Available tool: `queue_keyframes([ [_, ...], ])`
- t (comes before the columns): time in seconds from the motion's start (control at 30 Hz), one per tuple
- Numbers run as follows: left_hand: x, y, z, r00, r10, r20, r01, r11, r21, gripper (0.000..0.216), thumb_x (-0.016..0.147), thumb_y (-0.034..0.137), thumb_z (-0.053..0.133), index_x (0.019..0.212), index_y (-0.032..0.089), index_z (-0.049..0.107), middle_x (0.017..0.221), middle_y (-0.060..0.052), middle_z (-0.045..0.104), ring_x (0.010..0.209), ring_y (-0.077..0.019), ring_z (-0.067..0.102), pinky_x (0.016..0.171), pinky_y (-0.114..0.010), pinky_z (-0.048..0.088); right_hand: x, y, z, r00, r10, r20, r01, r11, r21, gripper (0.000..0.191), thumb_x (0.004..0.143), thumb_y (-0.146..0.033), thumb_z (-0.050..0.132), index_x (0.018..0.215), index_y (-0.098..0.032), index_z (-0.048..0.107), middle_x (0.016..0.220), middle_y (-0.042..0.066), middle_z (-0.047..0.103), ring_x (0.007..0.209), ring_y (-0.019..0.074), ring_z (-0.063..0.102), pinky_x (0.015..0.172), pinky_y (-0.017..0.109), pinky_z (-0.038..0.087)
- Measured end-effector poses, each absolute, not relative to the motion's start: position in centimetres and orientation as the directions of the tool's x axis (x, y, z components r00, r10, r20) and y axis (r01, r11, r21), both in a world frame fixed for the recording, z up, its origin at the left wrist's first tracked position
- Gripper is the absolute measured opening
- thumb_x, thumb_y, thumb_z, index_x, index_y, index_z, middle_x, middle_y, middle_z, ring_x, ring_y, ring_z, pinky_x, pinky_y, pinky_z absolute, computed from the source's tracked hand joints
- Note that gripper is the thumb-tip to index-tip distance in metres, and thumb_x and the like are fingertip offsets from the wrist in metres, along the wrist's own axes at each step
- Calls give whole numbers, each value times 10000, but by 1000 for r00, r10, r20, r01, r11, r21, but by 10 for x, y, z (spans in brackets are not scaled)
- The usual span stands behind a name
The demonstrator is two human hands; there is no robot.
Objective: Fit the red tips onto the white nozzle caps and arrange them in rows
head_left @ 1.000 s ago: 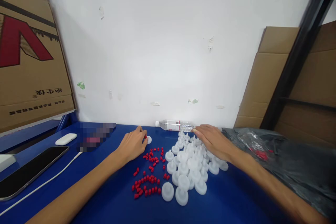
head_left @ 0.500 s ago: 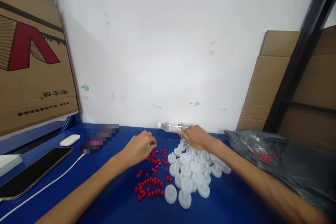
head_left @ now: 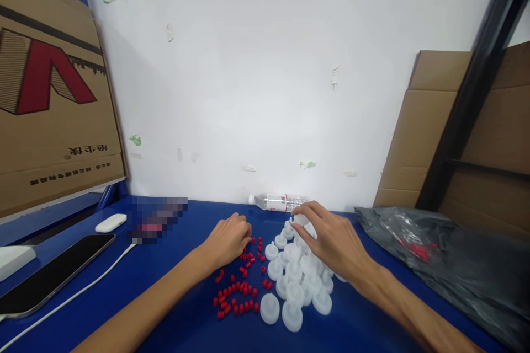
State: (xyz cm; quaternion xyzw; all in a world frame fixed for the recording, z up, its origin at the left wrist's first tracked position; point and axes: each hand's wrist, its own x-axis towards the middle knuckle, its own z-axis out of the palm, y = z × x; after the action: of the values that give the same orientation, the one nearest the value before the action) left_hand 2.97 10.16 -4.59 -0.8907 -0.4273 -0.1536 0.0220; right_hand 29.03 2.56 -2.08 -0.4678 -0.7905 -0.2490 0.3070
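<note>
A heap of white plastic caps (head_left: 296,276) lies on the blue table (head_left: 174,314), with several small red plugs (head_left: 240,289) scattered to its left. My left hand (head_left: 227,241) rests curled at the far end of the red plugs, fingers pinched together; what they hold is hidden. My right hand (head_left: 327,240) hovers over the far side of the white heap, fingertips closed on one white cap (head_left: 301,220) lifted slightly above the pile.
A clear water bottle (head_left: 276,202) lies against the white wall. A phone (head_left: 49,274), a white cable (head_left: 70,297) and a white case (head_left: 110,223) sit at left under a cardboard box (head_left: 49,99). A dark plastic bag (head_left: 447,259) with red parts lies at right.
My right hand drew back from the far edge of the heap and lifted a white cap. My left hand shifted slightly right along the red plugs and its fingers pinched together.
</note>
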Motion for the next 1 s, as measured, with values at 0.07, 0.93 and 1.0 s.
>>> queue_keyframes([
  [0.07,32,97,-41,558,762,328,773,-621,127,122,916,181,580,863,202,687,946,-69,713,917,-250,651,696,-309,472,288,22,-24,-403,567,718,861,501,88,206,1032,-269,490,1201,-212,592,1175,92,683,884,218,720,698,328,570],
  [0.93,58,47,-28,427,844,323,15,-364,931,297,876,390,728,1006,128,780,662,-44,746,558,-137,649,480,-198,405,280,1,-39,-507,386,771,677,732,78,360,998,-149,571,1349,-213,525,1284,94,694,1184,202,660,975,381,575],
  [1.0,59,48,-30,444,843,303,27,-351,936,304,869,397,735,1001,126,776,655,-48,748,552,-143,654,462,-195,384,280,2,-40,-516,378,769,664,744,80,353,994,-145,579,1337,-214,532,1291,93,692,1191,200,656,980,376,573],
])
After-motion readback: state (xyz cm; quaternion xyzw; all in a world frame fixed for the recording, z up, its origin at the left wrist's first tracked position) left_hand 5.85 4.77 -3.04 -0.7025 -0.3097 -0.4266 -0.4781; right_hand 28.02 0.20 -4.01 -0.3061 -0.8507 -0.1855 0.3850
